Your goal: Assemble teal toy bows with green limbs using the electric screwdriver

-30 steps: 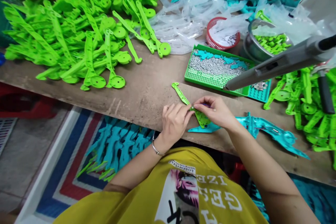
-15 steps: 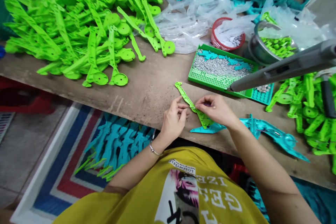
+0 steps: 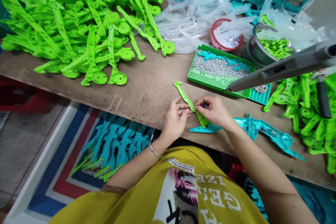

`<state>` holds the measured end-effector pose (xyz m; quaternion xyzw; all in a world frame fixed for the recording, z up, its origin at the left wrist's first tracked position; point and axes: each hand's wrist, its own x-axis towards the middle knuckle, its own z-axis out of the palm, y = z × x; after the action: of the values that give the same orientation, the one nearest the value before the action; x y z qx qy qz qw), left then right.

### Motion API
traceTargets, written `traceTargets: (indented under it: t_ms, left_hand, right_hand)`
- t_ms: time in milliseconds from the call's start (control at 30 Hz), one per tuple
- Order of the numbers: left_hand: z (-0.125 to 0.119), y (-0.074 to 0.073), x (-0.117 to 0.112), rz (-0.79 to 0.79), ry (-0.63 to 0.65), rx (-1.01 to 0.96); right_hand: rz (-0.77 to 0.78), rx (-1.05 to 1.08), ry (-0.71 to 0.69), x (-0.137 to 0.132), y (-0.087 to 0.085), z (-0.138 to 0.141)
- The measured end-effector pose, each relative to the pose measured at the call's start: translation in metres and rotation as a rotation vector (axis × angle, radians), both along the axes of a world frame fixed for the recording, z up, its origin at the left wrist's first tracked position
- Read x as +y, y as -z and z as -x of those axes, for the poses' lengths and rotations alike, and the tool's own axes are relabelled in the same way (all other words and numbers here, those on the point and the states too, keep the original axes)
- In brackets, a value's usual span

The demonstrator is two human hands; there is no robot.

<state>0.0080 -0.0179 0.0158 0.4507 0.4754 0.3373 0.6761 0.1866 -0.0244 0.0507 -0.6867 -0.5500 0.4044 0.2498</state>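
A long bright green plastic part (image 3: 184,93), slim at its far end and wider near me, lies slanted in front of my body. My left hand (image 3: 175,117) pinches its left edge about halfway along, fingers bent. From the other side, my right hand (image 3: 216,110) bears on the same part with thumb and forefinger pressed together. Whatever sits between those fingertips is too small or hidden to name. Beneath the wide end of the green part and my right wrist lies a turquoise bow-shaped plastic part (image 3: 250,126) on the table.
A big heap of green parts (image 3: 65,31) covers the left back. A green tray (image 3: 210,80) of small metal pieces, a red basket (image 3: 214,36) and a metal bowl (image 3: 250,43) stand behind my hands. A grey electric screwdriver (image 3: 278,68) juts in from the right.
My left fingertips have come closer to the right ones at the middle of the green part. The view has shifted slightly; the parts on the table stay as they were.
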Motion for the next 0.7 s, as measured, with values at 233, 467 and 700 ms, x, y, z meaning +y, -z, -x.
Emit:
traceTargets:
  t_ms: [233,467,700]
  left_hand:
    - [-0.017,-0.007,-0.005,0.175,-0.053,-0.226]
    - [-0.022,-0.012,-0.004,0.248,-0.124,-0.230]
    - [-0.020,-0.009,-0.004,0.215,-0.093,-0.276]
  right_hand:
    - [-0.013,0.153,0.052,-0.011,0.004,0.000]
    - [-0.001,0.253,0.048,-0.019,0.001,-0.005]
    - [-0.118,0.104,0.132,-0.034,0.001,0.008]
